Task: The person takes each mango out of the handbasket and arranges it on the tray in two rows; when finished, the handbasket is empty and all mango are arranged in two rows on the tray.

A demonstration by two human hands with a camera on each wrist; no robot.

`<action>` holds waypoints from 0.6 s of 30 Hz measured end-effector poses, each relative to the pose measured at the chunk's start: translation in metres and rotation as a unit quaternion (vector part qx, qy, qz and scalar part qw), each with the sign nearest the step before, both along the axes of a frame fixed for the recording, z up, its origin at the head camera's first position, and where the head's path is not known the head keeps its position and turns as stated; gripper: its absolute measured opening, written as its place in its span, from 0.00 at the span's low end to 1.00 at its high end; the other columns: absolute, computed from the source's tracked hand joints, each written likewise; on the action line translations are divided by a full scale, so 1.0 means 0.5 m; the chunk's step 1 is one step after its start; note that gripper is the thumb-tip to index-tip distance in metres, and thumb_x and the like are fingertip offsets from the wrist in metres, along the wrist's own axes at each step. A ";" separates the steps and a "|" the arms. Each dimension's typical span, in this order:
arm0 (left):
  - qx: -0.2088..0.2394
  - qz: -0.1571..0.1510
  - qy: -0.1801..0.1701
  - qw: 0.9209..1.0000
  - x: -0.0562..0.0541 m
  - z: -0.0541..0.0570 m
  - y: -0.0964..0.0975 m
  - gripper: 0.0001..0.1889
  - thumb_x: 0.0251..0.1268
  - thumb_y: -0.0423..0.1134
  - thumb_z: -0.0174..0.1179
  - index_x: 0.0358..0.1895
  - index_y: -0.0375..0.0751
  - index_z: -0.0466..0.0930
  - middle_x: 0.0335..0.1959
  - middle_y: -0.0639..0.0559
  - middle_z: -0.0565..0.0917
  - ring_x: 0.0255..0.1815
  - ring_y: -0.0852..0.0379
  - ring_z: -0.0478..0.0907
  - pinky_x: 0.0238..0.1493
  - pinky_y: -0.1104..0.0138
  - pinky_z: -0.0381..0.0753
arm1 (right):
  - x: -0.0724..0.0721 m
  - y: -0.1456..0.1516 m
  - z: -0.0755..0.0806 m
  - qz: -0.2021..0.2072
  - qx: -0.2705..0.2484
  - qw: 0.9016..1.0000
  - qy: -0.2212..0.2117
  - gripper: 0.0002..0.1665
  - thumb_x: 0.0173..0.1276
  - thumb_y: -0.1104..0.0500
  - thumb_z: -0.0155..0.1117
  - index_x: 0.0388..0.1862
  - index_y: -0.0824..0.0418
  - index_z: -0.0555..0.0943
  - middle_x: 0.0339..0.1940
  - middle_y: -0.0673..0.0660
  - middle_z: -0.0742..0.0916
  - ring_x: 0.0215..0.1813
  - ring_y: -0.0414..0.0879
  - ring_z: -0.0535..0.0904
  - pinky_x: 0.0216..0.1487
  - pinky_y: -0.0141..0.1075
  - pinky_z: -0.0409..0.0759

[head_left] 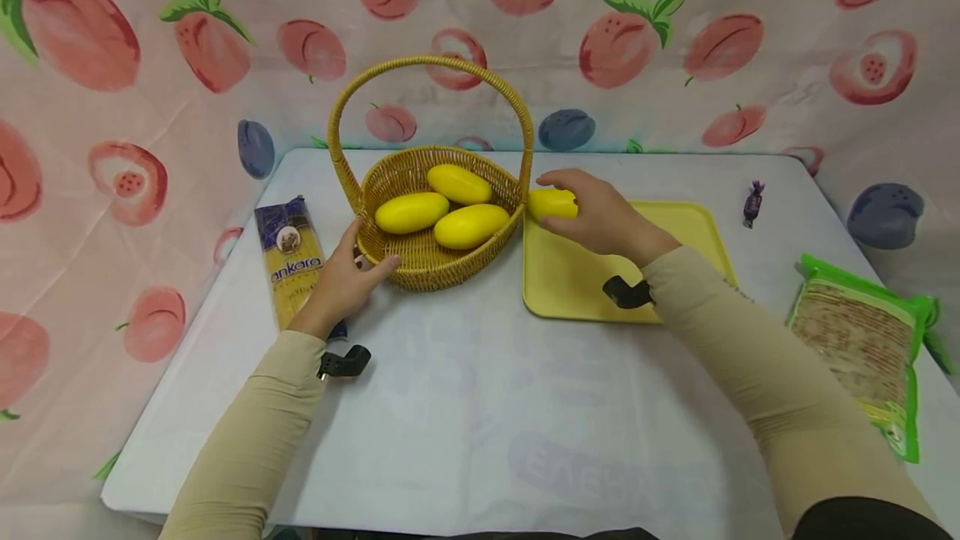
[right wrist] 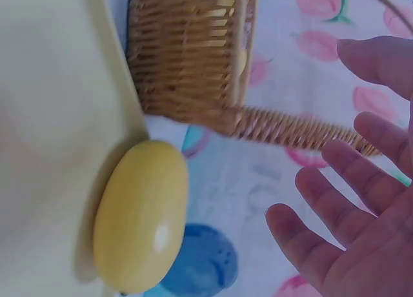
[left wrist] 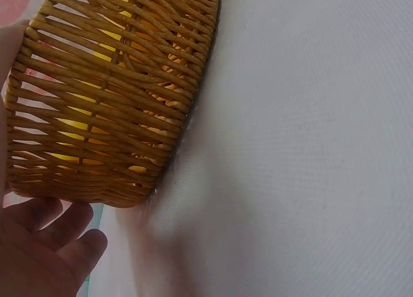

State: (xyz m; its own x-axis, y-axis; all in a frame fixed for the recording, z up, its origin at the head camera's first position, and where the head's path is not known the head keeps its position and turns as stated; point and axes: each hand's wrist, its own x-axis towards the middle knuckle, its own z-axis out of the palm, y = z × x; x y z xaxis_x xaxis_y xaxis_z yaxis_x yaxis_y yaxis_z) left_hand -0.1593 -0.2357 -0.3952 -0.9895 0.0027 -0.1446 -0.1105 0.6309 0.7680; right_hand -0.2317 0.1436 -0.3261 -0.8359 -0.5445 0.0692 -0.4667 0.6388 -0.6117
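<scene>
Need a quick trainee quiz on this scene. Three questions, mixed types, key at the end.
1. Count: how many yellow fruits lie in the basket?
2. Fill in: another fruit, near the right hand, lies at a corner of the ____.
3. True or false: in the head view, the Ankara pack lies to the right of the basket.

Key:
1. Three.
2. Tray.
3. False; the Ankara pack lies to the left of the basket.
</scene>
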 end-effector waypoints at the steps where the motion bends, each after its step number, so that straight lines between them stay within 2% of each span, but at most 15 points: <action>1: 0.000 0.000 0.001 1.000 0.000 -0.001 0.000 0.53 0.67 0.63 0.60 0.83 0.54 0.34 0.81 0.43 0.48 0.77 0.37 0.54 0.74 0.44 0.56 | 0.006 -0.004 0.002 0.007 -0.003 1.000 0.005 0.36 0.70 0.54 0.67 0.73 0.62 0.69 0.73 0.60 0.71 0.71 0.58 0.67 0.68 0.55 0.69; 10: 0.003 -0.007 0.023 1.000 0.000 -0.003 -0.001 0.53 0.66 0.65 0.60 0.83 0.52 0.35 0.81 0.40 0.50 0.77 0.38 0.55 0.73 0.46 0.59 | 0.037 -0.051 0.005 0.072 -0.020 0.996 0.058 0.37 0.68 0.54 0.72 0.70 0.66 0.71 0.68 0.61 0.76 0.70 0.56 0.69 0.71 0.50 0.66; 18: 0.002 -0.009 0.025 1.000 -0.001 -0.006 -0.002 0.55 0.64 0.68 0.59 0.83 0.53 0.35 0.81 0.41 0.49 0.77 0.38 0.54 0.73 0.46 0.58 | 0.039 -0.101 -0.007 0.093 -0.013 0.994 0.049 0.39 0.66 0.52 0.74 0.71 0.64 0.71 0.70 0.60 0.75 0.73 0.54 0.66 0.73 0.47 0.64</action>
